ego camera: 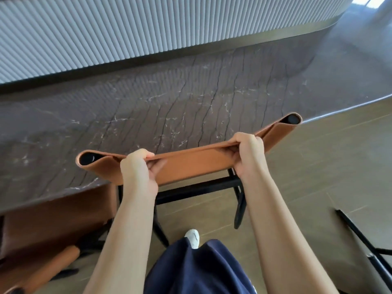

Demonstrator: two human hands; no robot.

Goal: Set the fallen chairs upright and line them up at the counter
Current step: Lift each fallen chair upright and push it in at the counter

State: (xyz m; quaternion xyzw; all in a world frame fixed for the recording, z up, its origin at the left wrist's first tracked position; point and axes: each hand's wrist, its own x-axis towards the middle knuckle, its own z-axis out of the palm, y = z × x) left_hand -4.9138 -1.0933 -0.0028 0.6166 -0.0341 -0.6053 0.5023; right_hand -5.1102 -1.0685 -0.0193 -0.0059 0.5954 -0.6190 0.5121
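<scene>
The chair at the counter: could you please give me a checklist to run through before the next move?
1. Left hand grips the backrest: ok.
2. Right hand grips the backrest: ok.
3. Chair upright, facing the counter: ok.
4. Chair's feet flat on the floor: cannot tell, partly hidden.
5. In line with the neighbouring chair on the left: cannot tell.
6. All chairs upright: cannot tell; a black frame at right is only partly in view.
</scene>
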